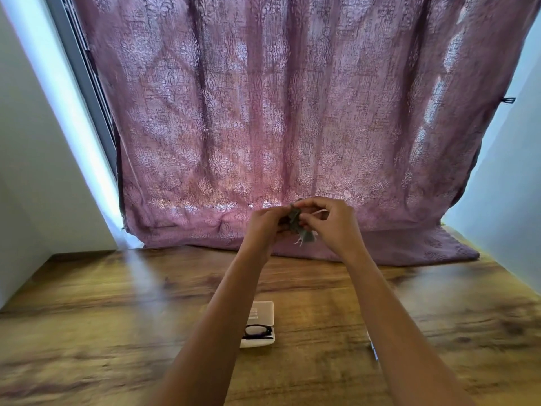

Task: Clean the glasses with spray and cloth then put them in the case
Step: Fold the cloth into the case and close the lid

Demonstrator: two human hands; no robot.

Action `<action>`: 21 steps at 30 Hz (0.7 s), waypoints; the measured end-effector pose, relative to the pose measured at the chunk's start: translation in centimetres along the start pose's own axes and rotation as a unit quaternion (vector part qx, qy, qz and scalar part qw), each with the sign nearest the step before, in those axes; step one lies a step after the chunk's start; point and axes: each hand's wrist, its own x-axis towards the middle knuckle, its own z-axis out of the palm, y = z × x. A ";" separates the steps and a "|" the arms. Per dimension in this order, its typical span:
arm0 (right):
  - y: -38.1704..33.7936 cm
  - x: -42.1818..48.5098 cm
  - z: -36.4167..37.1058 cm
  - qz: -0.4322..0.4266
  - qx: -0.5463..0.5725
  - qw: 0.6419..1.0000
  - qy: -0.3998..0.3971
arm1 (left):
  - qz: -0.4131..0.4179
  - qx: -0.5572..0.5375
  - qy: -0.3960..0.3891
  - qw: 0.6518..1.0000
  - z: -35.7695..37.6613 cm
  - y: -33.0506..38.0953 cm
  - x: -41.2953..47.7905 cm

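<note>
So a grey cloth (297,225) is being pinched from both sides, with the fingers of the left hand (265,227) and right hand (330,224) curled tight round it. It's being held up in front of the curtain (263,112), well above the table (117,317). Thin pale bits are being shown at its edges, maybe a frame, too blurred to tell. The white case (263,312) is lying open below, nearer the body, just beside the left forearm. Dark glasses (257,331) are being kept in it, lying left to right. The left hand is judged the closer one.

One left hand (265,227), one right hand (329,225), one grey cloth (299,227), one black glasses pair (257,330) and one white case (265,306) are counted
</note>
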 end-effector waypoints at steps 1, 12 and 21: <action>0.0 0.0 0.0 -0.013 -0.017 1.000 0.006 | -0.003 -0.002 -0.003 1.000 0.0 0.1 0.1; 0.2 0.6 0.1 -0.053 -0.043 0.995 0.067 | 0.039 0.122 0.016 0.992 -0.9 0.4 0.5; 0.3 1.0 -0.7 0.038 0.143 0.988 -0.048 | 0.081 0.102 -0.123 0.984 -1.6 0.9 -0.6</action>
